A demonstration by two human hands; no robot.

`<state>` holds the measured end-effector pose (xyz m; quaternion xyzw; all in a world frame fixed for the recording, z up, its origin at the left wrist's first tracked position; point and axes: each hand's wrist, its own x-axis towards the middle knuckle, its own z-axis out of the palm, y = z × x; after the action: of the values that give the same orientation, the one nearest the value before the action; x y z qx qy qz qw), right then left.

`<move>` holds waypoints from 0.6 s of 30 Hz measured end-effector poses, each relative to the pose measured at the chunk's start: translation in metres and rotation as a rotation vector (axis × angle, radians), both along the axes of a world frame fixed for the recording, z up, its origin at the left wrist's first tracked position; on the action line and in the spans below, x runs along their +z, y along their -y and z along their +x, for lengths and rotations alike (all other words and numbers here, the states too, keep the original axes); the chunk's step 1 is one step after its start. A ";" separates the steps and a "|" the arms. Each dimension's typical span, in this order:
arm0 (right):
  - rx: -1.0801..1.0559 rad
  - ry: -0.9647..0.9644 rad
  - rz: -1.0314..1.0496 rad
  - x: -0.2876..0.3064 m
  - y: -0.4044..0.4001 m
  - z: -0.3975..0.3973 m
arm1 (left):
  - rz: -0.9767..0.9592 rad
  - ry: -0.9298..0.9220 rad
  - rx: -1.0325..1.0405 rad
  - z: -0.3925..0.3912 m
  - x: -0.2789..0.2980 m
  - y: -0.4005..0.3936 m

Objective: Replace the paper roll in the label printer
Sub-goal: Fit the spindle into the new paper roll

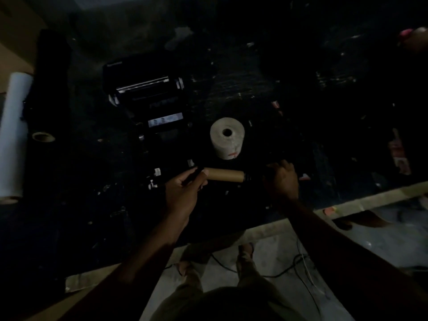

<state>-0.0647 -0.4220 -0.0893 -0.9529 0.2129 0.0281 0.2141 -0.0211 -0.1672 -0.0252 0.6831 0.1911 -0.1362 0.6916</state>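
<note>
Head view looks down on a dark, scuffed table (pixel 254 72) littered with small pale scraps, its light front edge running along the right; below it lie a grey floor (pixel 273 253), loose cables and the person's own legs and feet. The scene is very dim, so much of the tabletop melts into black. At the left edge a long white roll (pixel 14 133) is partly cut off, with a tape ring (pixel 43 136) just beside it. The label printer (pixel 148 100) sits left of centre with its lid open; only metal bars and a pale strip inside catch light, and its outline is hard to trace. A full paper roll (pixel 227 137) stands on end to the printer's right, pale, with a round core hole and a faint red mark on its side. Nearer the person, the left hand (pixel 185 193) grips one end of a bare brown cardboard core (pixel 224 175) held level, a black spindle (pixel 249 177) sticking out of its other end. The right hand (pixel 281 179) is closed at that spindle end, though what its fingers clasp is lost in shadow.
</note>
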 end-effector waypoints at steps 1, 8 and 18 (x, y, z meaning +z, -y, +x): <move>-0.063 0.030 0.045 0.000 0.001 -0.003 | 0.005 -0.006 -0.001 -0.001 -0.001 0.004; -0.339 0.242 1.126 0.016 -0.016 -0.038 | 0.054 -0.018 -0.054 -0.012 -0.011 0.026; -0.485 0.287 1.337 0.010 0.045 -0.092 | 0.044 -0.112 -0.122 -0.010 -0.020 0.037</move>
<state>-0.1562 -0.4670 -0.0793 -0.5385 0.3254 -0.0213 0.7770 -0.0316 -0.2037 -0.0451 0.7000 0.1902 -0.2118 0.6549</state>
